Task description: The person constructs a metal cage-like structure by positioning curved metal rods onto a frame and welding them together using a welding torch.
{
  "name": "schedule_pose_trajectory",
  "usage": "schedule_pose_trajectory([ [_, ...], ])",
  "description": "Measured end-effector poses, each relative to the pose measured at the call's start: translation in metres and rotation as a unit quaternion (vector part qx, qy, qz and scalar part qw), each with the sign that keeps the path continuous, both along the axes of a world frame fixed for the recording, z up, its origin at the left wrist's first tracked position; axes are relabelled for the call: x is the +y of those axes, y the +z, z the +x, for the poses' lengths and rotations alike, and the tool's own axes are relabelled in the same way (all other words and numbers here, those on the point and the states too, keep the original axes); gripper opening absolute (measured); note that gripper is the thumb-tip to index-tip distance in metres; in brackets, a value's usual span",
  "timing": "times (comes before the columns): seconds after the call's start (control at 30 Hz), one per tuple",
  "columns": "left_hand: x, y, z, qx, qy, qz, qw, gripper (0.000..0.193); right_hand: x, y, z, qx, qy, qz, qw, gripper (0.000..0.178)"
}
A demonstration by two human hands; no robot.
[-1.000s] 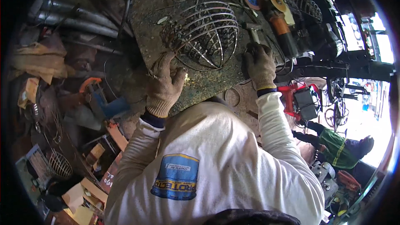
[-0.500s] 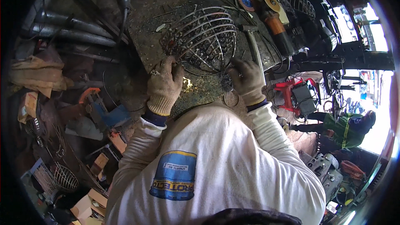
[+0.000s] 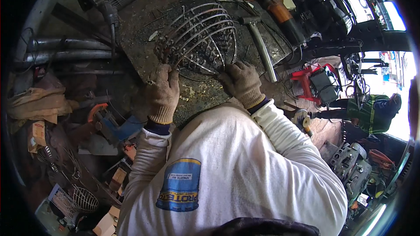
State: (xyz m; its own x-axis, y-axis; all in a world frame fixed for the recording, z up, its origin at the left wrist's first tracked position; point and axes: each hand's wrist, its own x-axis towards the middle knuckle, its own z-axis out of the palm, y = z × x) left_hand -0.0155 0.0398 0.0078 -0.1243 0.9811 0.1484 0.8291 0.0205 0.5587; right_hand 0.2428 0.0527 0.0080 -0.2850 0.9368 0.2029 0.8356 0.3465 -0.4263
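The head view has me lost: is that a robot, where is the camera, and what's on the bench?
No robot here: these are a person's own hands in work gloves. A fisheye camera on the head looks down, so straight edges bend toward the rim and the person's white shirt fills the lower part. On the dark bench is a rounded cage of metal bars. The left hand and right hand are at its near edge; I can't tell how firmly, if at all, either grips it. Right of the cage lies a hammer, and beyond that an orange and dark grinder.
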Motion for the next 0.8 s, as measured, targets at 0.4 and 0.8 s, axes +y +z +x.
schedule_pose_trajectory([
  [0.4,-0.003,-0.013,-0.005,-0.005,-0.039,0.063,0.997,0.023,0.002,0.001,0.005,0.025,0.010,-0.005,1.000,0.030],
  [0.8,0.000,-0.014,-0.003,-0.015,-0.029,0.087,0.996,0.023,0.002,-0.004,0.006,0.042,0.031,0.037,0.998,0.031],
])
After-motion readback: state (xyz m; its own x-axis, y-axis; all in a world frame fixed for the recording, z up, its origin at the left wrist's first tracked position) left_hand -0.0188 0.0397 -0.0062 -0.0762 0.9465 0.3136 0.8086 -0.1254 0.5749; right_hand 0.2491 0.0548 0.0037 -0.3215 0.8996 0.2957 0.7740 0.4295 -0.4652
